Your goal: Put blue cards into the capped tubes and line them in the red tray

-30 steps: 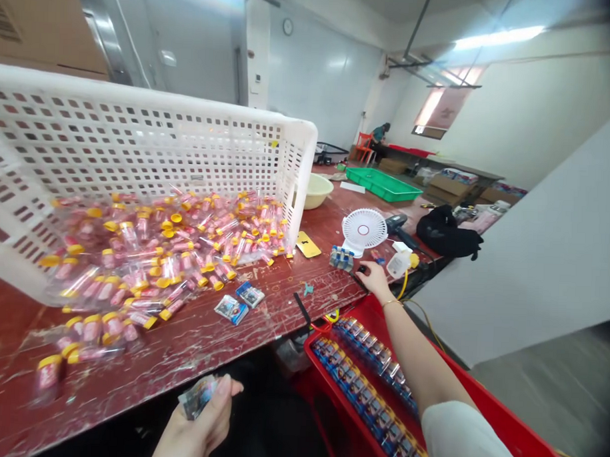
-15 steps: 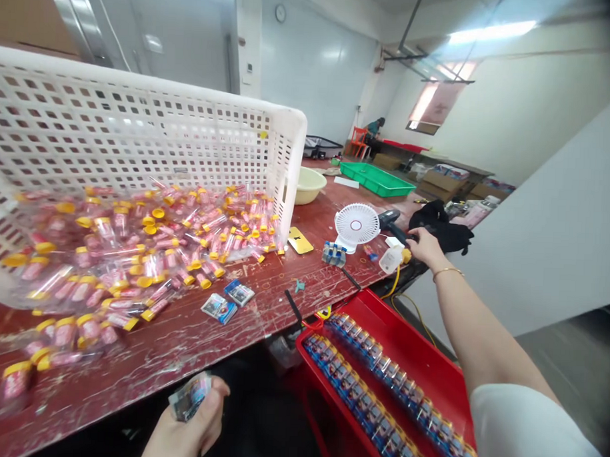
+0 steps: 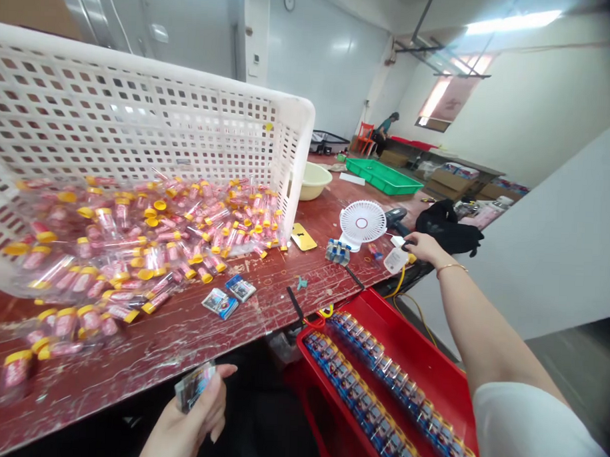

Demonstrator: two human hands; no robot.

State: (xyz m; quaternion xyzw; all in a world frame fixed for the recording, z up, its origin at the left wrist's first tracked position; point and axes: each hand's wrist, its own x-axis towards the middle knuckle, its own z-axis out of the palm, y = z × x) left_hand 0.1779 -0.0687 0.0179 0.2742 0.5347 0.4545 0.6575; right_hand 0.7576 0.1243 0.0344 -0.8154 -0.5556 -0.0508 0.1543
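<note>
My left hand (image 3: 198, 408), low in front of the table edge, is closed around a small stack of printed cards (image 3: 194, 388) in clear wrap. My right hand (image 3: 424, 248) is stretched out to the table's far right side. Its fingers are bent together beside the handle of a dark gun-shaped tool (image 3: 396, 220); whatever they pinch is hidden. Just left of that hand lie a white plug adapter (image 3: 394, 259) and a white fan (image 3: 362, 222). Two card packs, one a blue-edged pack (image 3: 220, 303), lie on the red table (image 3: 262, 300).
A white crate (image 3: 190, 91) lies on its side, spilling clear tubes with yellow caps (image 3: 154, 256). Below the table edge, a red tray (image 3: 411, 345) holds two rows of packs. A green tray (image 3: 387, 178) and cream bowl (image 3: 314, 182) stand farther back. Another person (image 3: 384, 131) sits far off.
The view has shifted slightly. My left hand has turned a little with the cards, its index finger now pointing out more. My right hand stays by the dark tool's handle.
</note>
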